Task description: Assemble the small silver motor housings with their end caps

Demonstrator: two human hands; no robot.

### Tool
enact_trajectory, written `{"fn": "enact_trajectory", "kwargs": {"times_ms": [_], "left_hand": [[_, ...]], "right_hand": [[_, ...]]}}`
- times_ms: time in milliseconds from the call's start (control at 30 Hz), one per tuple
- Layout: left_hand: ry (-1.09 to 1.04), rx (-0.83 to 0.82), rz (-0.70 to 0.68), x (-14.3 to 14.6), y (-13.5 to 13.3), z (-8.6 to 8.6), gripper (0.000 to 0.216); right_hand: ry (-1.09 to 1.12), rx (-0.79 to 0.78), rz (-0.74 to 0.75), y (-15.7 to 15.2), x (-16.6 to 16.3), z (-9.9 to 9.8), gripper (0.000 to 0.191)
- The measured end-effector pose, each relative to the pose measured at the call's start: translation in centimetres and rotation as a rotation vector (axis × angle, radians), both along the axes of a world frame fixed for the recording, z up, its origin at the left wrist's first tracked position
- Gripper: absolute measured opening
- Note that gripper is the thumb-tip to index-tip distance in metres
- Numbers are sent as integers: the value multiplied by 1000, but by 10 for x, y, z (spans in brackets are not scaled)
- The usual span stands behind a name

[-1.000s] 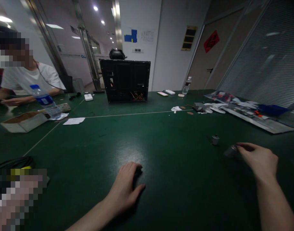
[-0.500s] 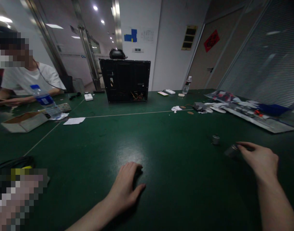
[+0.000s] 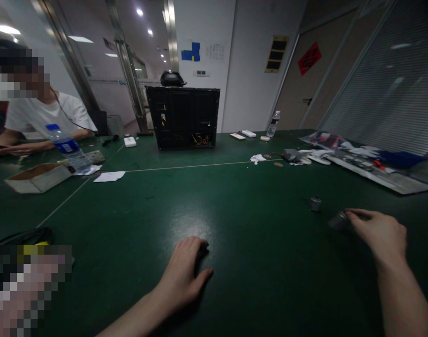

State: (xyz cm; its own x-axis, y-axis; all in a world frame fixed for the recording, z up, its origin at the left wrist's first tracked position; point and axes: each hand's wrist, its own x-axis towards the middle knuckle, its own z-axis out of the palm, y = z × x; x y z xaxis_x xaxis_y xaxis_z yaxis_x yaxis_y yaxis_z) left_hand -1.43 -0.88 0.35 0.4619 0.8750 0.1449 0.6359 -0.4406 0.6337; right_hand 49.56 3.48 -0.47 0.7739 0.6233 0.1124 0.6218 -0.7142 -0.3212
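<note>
Green table [image 3: 263, 281] fills the foreground, with a box [image 3: 50, 182] and a bottle [image 3: 68, 147] at its left. The left hand [image 3: 182, 269] rests on it, palm down, thumb parted from loosely curled fingers. Farther right, a small silver part [image 3: 315, 204] stands near a grey cylinder [image 3: 337, 222], tilted and blurred; whether its lower end touches the table, I cannot tell. The right hand [image 3: 380, 234] pinches that cylinder by its right end. A wide stretch of green separates the hands; a tray [image 3: 389, 184] edges the far right. Since half a second ago the view has slid slightly, while both hands keep their poses.
</note>
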Motion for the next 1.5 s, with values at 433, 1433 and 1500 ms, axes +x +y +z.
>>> {"fn": "enact_trajectory", "kwargs": {"times_ms": [433,1433,1500], "left_hand": [[21,7,1,1,0,1,34],[-76,26,-12,-4,-5,-2,53],[-110,34,-16,-5,-7,-3,59]], "right_hand": [[-423,-146,363,23,-33,25,51],[148,8,1758,-16,-301,79,36],[133,-12,1810,-21,-316,70,34]]}}
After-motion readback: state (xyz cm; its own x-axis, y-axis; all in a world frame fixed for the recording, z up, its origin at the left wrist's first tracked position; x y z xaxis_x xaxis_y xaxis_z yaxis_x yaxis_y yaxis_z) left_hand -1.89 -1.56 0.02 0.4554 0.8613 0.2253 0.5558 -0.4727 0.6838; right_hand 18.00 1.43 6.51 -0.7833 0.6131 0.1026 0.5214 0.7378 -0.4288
